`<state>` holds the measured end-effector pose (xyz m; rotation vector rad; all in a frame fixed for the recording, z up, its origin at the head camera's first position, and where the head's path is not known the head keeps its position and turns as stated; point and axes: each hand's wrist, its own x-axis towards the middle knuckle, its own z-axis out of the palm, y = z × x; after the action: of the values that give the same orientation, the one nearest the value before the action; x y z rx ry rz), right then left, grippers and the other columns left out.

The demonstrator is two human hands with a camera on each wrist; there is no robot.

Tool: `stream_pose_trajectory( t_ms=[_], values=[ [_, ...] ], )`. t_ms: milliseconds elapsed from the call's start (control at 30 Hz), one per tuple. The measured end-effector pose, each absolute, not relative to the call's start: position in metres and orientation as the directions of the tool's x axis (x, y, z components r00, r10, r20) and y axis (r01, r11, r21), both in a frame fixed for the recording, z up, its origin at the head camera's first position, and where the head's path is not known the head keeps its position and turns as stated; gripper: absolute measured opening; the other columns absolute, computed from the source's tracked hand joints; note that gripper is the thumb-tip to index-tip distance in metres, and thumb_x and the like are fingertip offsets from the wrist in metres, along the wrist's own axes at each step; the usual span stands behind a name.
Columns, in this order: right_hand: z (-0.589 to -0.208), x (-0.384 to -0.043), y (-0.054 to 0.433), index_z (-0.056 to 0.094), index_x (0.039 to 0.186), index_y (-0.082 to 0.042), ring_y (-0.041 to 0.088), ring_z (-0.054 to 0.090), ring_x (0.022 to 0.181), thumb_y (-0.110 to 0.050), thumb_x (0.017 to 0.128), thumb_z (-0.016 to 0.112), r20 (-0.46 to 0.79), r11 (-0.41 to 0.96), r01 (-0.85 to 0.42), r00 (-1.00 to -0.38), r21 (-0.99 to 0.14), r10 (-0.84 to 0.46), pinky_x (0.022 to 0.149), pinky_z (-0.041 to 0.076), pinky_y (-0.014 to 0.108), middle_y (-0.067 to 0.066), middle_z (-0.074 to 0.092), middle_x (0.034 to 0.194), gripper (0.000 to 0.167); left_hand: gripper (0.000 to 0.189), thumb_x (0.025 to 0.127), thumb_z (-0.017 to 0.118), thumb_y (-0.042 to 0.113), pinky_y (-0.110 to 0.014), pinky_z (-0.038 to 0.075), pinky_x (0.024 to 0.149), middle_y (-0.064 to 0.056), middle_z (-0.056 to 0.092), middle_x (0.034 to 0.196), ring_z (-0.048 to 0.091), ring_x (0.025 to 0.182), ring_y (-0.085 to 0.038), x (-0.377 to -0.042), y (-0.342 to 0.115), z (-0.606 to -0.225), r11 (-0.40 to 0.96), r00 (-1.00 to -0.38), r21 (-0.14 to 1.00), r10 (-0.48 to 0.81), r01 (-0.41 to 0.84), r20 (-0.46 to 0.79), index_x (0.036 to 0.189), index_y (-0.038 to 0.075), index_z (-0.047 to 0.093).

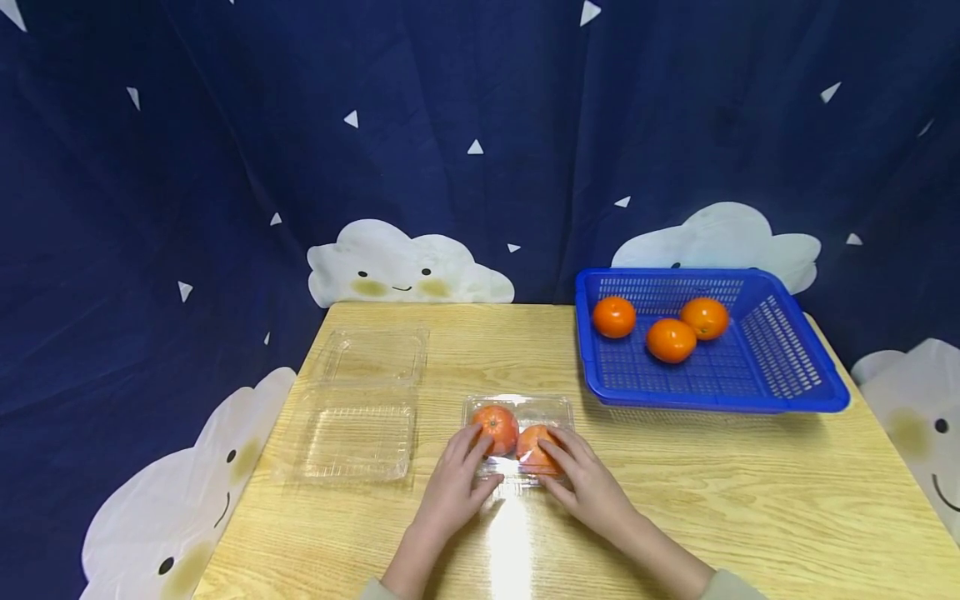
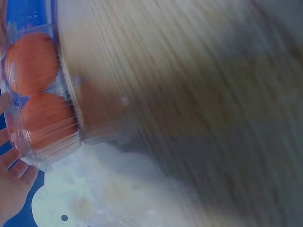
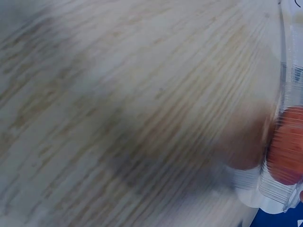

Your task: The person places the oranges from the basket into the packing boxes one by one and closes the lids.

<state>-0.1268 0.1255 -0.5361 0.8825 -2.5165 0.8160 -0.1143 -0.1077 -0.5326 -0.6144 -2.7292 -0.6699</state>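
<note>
A clear plastic clamshell box [image 1: 555,407] lies on the table in front of me, its lid over two round orange-red fruits. My left hand [image 1: 455,479] touches the box at its left, fingers spread on the lid over the left fruit [image 1: 495,423], thumb by the near edge. On the other side, my right hand [image 1: 588,487] rests its fingertips on the lid over the right fruit [image 1: 531,457]. The left wrist view shows the lidded box [image 2: 71,101] with spread fingers [image 2: 19,168] at its side. Only part of the box [image 3: 279,187] shows in the right wrist view.
Another clear clamshell box [image 1: 360,475] lies unfolded on the left of the wooden table [image 1: 465,358]. A blue plastic basket [image 1: 765,367] at the back right holds three orange fruits, one of them a fruit [image 1: 671,340] at the front. Behind hangs a dark blue curtain [image 1: 450,83].
</note>
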Motion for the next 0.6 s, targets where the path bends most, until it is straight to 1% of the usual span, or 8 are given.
stream_pose_trajectory(
  t_ms=[167,600],
  values=[
    [-0.5384,-0.1264,0.126,0.058,0.119,-0.002,0.038,0.045,0.118,-0.02,0.072,0.076,0.506,0.635,-0.67,-0.728,-0.384,-0.462,0.093,0.04,0.048,0.016,0.048,0.128,0.054,0.052,0.083,0.06,0.039,-0.043,0.04,0.096,-0.011,0.039,0.137,0.035,0.127,-0.031,-0.1138,-0.1058,-0.5349,0.814,-0.883,0.374,0.326,0.444,0.339,0.124,0.008,0.054],
    [-0.5403,-0.1277,0.126,0.058,0.119,-0.003,0.035,0.044,0.118,-0.02,0.071,0.076,0.52,0.634,-0.676,-0.72,-0.375,-0.46,0.094,0.04,0.047,0.015,0.049,0.127,0.054,0.051,0.082,0.062,0.039,-0.042,0.039,0.097,-0.011,0.04,0.136,0.035,0.127,-0.03,-0.1148,-0.1061,-0.5353,0.812,-0.881,0.377,0.325,0.446,0.343,0.122,0.009,0.055]
  ],
)
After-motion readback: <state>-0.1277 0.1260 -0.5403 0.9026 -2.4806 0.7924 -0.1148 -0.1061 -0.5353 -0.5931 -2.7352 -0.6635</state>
